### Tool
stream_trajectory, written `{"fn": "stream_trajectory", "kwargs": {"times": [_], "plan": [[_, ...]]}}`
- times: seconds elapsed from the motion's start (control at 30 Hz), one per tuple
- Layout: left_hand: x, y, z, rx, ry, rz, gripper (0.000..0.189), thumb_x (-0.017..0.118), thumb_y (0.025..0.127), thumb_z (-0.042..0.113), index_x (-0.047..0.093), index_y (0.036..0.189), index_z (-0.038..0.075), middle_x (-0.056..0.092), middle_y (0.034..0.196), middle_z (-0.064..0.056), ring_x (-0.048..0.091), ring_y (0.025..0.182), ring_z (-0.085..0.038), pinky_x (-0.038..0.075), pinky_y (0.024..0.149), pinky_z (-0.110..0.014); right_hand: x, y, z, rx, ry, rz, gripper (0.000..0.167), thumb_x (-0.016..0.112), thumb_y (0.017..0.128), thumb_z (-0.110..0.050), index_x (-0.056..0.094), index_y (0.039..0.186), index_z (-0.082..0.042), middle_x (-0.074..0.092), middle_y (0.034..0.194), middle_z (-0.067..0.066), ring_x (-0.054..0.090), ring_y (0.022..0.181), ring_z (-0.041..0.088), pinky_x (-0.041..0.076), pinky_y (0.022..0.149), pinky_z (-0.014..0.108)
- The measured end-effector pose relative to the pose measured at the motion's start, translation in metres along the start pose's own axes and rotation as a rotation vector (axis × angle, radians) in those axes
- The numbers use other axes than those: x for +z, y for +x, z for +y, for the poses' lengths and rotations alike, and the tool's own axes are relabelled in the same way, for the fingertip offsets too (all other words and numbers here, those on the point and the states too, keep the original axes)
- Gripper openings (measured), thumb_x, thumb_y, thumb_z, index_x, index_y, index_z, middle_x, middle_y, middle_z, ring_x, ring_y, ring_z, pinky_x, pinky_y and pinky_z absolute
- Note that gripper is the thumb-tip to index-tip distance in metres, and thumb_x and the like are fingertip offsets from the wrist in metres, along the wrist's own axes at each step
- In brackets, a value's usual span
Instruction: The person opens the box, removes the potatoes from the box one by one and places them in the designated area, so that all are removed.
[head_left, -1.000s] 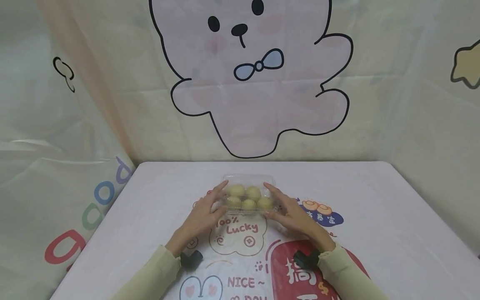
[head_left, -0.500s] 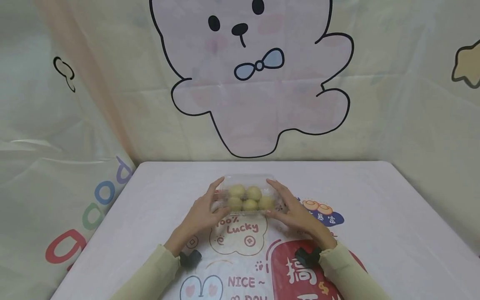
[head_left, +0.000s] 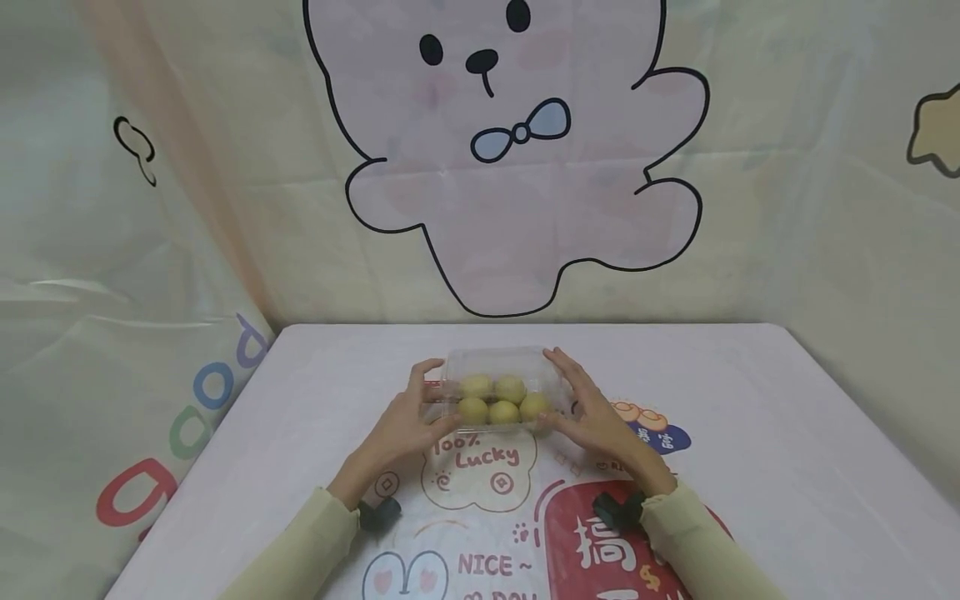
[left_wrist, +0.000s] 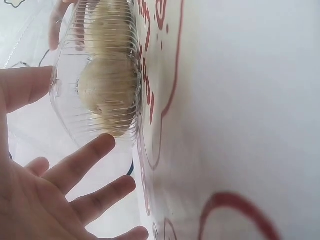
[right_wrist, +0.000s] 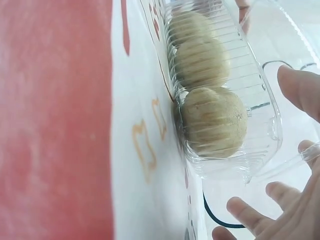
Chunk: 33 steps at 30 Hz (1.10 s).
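A clear plastic clamshell box (head_left: 450,423) with several round yellow-green fruits (head_left: 504,412) sits on the table in the head view. Its lid (head_left: 498,360) stands raised at the far side. Along the box's left side is my left hand (head_left: 405,423), fingers spread, its thumb (left_wrist: 32,85) at the rim in the left wrist view. My right hand (head_left: 596,421) flanks the right side with its fingers apart. In the right wrist view its thumb (right_wrist: 302,90) is near the box's rim, and one fingertip (right_wrist: 309,150) is right at the lid's edge.
A white printed cloth (head_left: 300,417) covers the table, with red lettering and a large red patch (head_left: 566,542) nearer the body. A curtain with a bear drawing (head_left: 487,208) hangs behind the table's far edge. Dark wrist mounts (head_left: 380,517) sit below the hands.
My hands have spread apart a little, the right index fingertip shifting right and away along the lid. The lid looks lifted further, and the fruits show more clearly.
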<state>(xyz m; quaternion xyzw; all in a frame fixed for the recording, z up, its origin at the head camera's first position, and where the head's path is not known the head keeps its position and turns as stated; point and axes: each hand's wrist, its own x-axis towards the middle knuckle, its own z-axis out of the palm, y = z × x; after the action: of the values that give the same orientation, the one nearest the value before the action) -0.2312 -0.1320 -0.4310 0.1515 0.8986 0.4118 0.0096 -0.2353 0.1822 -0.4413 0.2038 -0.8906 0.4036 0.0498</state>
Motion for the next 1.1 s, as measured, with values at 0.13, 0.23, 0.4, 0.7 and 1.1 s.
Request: {"fn": "stream_trajectory", "kwargs": {"times": [0.13,0.23,0.4,0.7,1.1], "plan": [[-0.001,0.001,0.000,-0.037,-0.008,-0.013,0.088,0.074,0.089,0.042,0.023,0.157,0.021,0.063,0.142,-0.016,0.052,0.138,-0.044,0.036,0.114,-0.067,-0.001,0.002,0.001,0.000,0.016,0.002,0.086,0.070,0.092,-0.036,0.020,0.163,-0.035,0.016,0.172,0.008,0.019,0.156,0.045,0.030,0.112,0.075],[-0.001,0.002,-0.001,-0.054,-0.008,-0.028,0.086,0.073,0.090,0.042,0.026,0.156,0.017,0.061,0.146,-0.012,0.049,0.142,-0.042,0.033,0.117,-0.065,-0.001,0.004,0.002,-0.013,0.020,0.000,0.085,0.069,0.094,-0.036,0.019,0.163,-0.035,0.018,0.172,0.008,0.022,0.155,0.044,0.032,0.114,0.072],[-0.002,0.003,-0.003,-0.044,0.009,-0.053,0.080,0.072,0.091,0.044,0.031,0.154,0.018,0.057,0.150,-0.008,0.048,0.143,-0.040,0.032,0.118,-0.066,-0.004,0.008,0.004,-0.035,0.008,0.006,0.085,0.068,0.094,-0.036,0.018,0.163,-0.034,0.024,0.170,0.010,0.026,0.153,0.045,0.033,0.115,0.069],[-0.004,0.003,-0.008,0.002,0.089,-0.085,0.072,0.066,0.095,0.050,0.037,0.157,0.025,0.060,0.147,-0.008,0.054,0.138,-0.036,0.032,0.115,-0.070,-0.008,0.017,0.003,-0.031,0.059,-0.004,0.087,0.069,0.094,-0.034,0.015,0.161,-0.043,0.025,0.170,0.007,0.033,0.151,0.043,0.032,0.117,0.067],[-0.007,0.005,-0.014,0.021,0.113,-0.136,0.075,0.063,0.096,0.053,0.032,0.159,0.027,0.063,0.145,-0.004,0.050,0.143,-0.034,0.018,0.122,-0.067,-0.011,0.025,0.000,-0.032,0.065,0.009,0.086,0.069,0.095,-0.034,0.017,0.163,-0.035,0.031,0.167,0.011,0.039,0.146,0.044,0.031,0.117,0.068]]}}
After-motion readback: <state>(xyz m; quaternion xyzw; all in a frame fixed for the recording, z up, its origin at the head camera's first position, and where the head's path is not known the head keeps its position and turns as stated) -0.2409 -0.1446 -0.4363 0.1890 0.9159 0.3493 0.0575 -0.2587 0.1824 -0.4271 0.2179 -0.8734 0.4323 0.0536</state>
